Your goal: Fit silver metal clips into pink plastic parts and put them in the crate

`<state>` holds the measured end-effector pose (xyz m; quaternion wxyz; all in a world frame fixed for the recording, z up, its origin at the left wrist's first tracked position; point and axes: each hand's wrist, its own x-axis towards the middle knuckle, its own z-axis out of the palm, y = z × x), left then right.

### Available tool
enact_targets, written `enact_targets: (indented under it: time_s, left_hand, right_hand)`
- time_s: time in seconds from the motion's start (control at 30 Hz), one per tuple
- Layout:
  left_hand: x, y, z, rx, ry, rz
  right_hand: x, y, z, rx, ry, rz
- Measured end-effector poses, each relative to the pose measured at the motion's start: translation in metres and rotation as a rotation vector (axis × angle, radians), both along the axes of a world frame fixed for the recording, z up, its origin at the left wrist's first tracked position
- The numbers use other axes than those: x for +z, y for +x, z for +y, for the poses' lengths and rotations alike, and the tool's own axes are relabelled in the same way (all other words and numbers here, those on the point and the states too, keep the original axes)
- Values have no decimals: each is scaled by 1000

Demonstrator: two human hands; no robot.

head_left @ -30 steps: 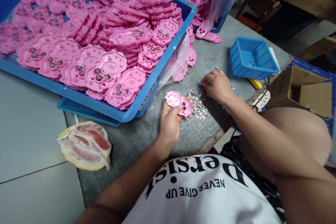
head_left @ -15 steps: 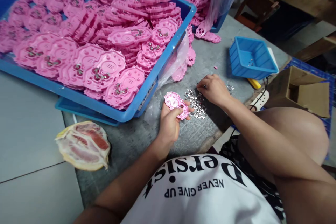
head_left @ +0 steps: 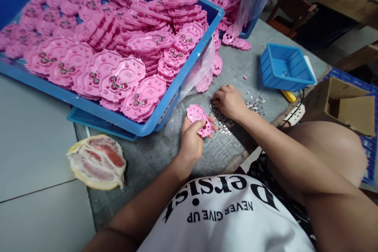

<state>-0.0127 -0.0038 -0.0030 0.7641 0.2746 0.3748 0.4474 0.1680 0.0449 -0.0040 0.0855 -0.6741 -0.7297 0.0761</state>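
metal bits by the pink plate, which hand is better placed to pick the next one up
Likely right. The right hand lies on the pile of metal bits, fingers among them; the left hand is busy, closed around the pink plate.

Big crate [head_left: 88,105] left, small bin [head_left: 283,83] right, metal bits [head_left: 225,121] between, fruit [head_left: 96,161] near-left on table [head_left: 233,63].

**Head camera, looking down**

The single camera is sitting on the person's head, facing forward and down, looking closely past the chest at the left hand [head_left: 191,141], the right hand [head_left: 228,102] and the grey tabletop [head_left: 236,63].
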Motion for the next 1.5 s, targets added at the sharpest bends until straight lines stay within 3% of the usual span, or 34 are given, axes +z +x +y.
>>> enact_targets:
  time_s: [0.17,0.3,0.4,0.5,0.7,0.87,1.13,1.5]
  left_hand:
    - [1,0,0,7,-4,-1]
    - [0,1,1,31,-10,-30]
    - [-2,3,2,32,-28,-47]
    - [-4,5,2,20,-30,-57]
    - [-7,9,0,-17,-34,-35]
    - [-5,10,-2,-25,13,-78]
    - [0,14,-7,-84,169,-256]
    - [4,17,-9,-19,153,-320]
  right_hand:
    - [2,1,-3,-33,47,117]
    - [17,2,-18,-229,42,643]
    - [29,-2,-34,-328,-92,1085]
    - [37,-10,-48,-355,-209,1297]
    - [38,-22,-60,-259,-256,1210]
    - [29,-26,-63,-245,-57,1012]
    - [20,-34,-66,-367,-33,1214]
    - [20,-41,-66,-393,-73,1304]
